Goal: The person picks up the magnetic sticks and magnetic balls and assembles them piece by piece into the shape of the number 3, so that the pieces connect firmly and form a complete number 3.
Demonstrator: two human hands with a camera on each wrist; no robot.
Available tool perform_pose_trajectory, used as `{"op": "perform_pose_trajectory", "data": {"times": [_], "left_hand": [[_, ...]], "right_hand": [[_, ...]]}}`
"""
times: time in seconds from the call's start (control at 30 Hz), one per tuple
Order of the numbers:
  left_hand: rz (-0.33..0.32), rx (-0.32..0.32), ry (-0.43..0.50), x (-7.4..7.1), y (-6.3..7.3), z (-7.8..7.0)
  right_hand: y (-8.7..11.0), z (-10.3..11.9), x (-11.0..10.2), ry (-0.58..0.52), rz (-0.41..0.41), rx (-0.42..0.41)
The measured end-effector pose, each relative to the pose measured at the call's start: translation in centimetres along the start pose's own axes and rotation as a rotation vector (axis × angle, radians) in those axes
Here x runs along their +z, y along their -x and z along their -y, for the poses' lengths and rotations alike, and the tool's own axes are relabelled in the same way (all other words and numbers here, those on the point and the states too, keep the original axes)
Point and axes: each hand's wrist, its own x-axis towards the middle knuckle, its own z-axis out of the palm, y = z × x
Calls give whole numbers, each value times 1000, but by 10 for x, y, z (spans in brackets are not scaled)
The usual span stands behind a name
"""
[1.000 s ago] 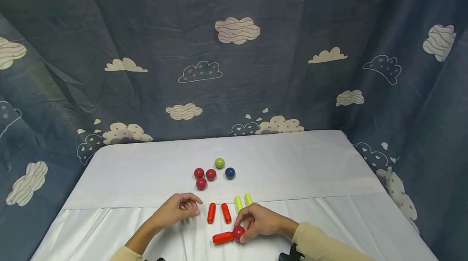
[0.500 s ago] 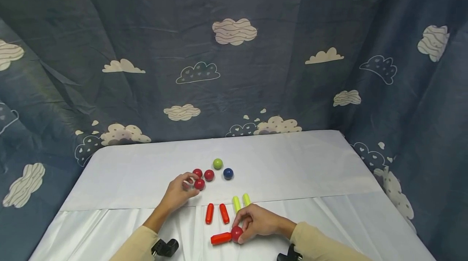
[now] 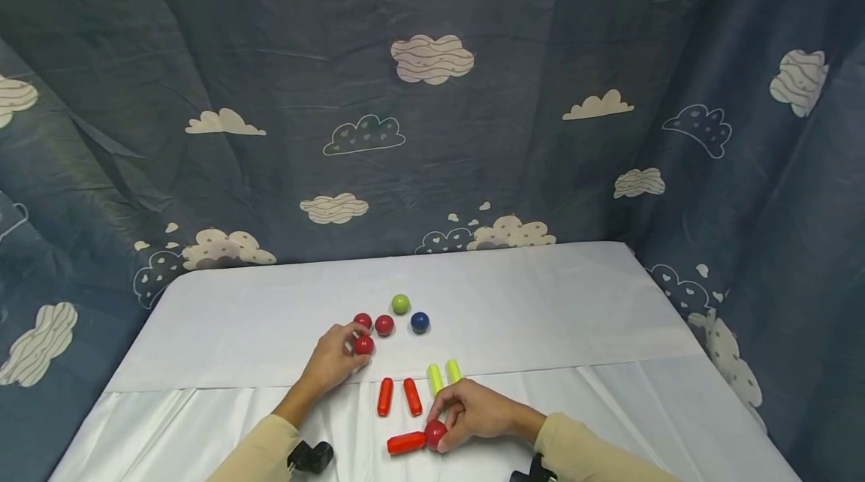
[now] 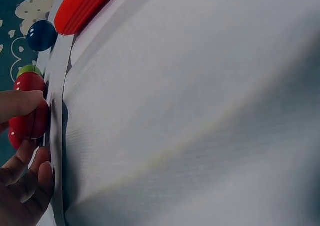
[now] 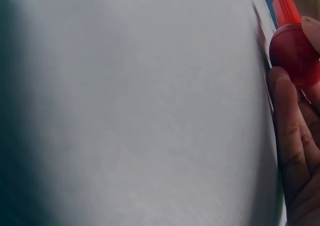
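My left hand (image 3: 333, 356) pinches a glossy red ball (image 3: 364, 345) between thumb and fingers; the left wrist view shows the thumb over this red ball (image 4: 31, 122). Close by sit two more red balls, one (image 3: 384, 325) to its right and one (image 3: 363, 320) behind, partly covered by the fingers. Nearer me, my right hand (image 3: 481, 411) grips another red ball (image 3: 435, 435) by its right side. A short red ribbed stick (image 3: 406, 443) meets that ball's left side, end on. In the right wrist view this red stick (image 5: 287, 10) lines up with the ball.
A green ball (image 3: 400, 304) and a blue ball (image 3: 420, 322) stand behind the sticks. Two red sticks (image 3: 385, 397) lie between my hands. Two yellow-green sticks (image 3: 435, 378) lie just beyond the right hand. White cloth (image 3: 541, 302) covers the table; a cloud-print curtain (image 3: 486, 144) hangs behind.
My left hand has reached forward from beside the red sticks to the red balls and taken hold of the nearest one, drawing it slightly toward me. The right hand stays on its ball.
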Motion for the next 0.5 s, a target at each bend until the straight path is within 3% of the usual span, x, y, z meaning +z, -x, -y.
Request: {"op": "perform_pose_trajectory", "data": {"times": [0.5], "left_hand": [[18, -3, -23, 0, 0, 2]], "right_hand": [[-1, 0, 0, 5, 7, 3]]}}
